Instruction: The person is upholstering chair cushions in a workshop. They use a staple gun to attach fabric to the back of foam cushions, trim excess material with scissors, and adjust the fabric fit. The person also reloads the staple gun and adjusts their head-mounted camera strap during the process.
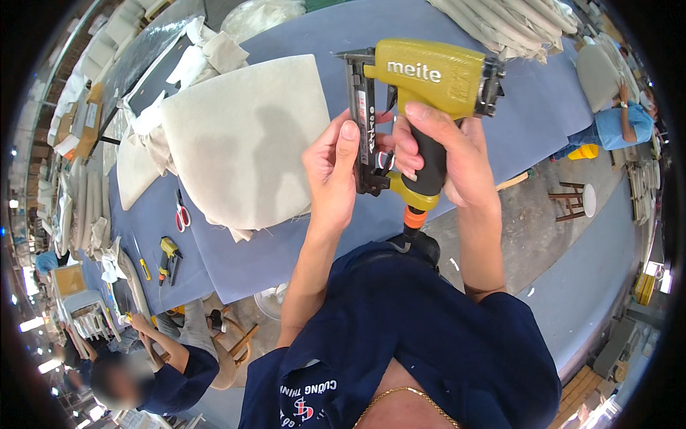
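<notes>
One yellow-green staple gun is being held up by two bare hands above a blue-grey surface, in front of a worker's dark blue shirt. Both forearms are being raised from below, with the elbows bent. The black, rubbery-looking grip is being wrapped by the right hand, its fingers curled and its thumb laid along the upper end. The narrow black magazine is being pinched by the left hand, thumb in front and fingertips behind. Below the grip, one orange collar is being shown at the hose end.

To the left of the gun, one beige padded panel is being supported by the surface; its matte fabric is being rounded at the corners, and loose threads are being shown along its lower edge. A soft shadow is being cast across it. Farther left, one pair of red-handled scissors, one slender yellow-handled tool and one second yellow-and-black gun are being carried by the same surface. At upper right, a stack of beige fabric pieces is being displayed in folds, too crowded to be counted. Two other people are being seen nearby, one at lower left, one at right.
</notes>
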Demonstrator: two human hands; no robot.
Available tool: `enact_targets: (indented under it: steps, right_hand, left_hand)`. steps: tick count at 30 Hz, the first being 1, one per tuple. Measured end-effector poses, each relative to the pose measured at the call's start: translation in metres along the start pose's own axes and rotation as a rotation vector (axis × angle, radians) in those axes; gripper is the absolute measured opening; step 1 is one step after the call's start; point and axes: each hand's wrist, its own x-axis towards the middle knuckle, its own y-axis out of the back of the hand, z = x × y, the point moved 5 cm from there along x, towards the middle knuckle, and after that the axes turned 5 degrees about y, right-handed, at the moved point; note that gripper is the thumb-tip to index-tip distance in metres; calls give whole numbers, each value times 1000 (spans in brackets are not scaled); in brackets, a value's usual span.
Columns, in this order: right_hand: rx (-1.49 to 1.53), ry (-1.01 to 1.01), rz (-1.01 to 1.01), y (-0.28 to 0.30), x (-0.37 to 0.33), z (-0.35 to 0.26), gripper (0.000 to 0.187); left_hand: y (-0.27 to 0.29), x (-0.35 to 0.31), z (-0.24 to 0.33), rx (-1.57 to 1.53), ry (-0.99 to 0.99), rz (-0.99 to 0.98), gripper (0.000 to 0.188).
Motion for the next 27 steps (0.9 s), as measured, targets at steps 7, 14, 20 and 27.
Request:
enact_targets:
  steps: [7, 14, 20, 27]
  right_hand:
    - [-128, 91, -20, -11, -4, -8, 21]
    - [-66, 82, 43, -12, -4, -1, 17]
    - [-32, 73, 57, -9, -3, 1, 16]
    - [-129, 64, -17, -12, -6, -2, 21]
  left_hand:
    - [3, 3, -5, -20, 43, -35, 46]
    - [4, 0, -3, 140, -33, 26, 44]
    - [10, 3, -10, -45, 53, -5, 40]
    - [13, 1, -9, -172, 172, -29, 40]
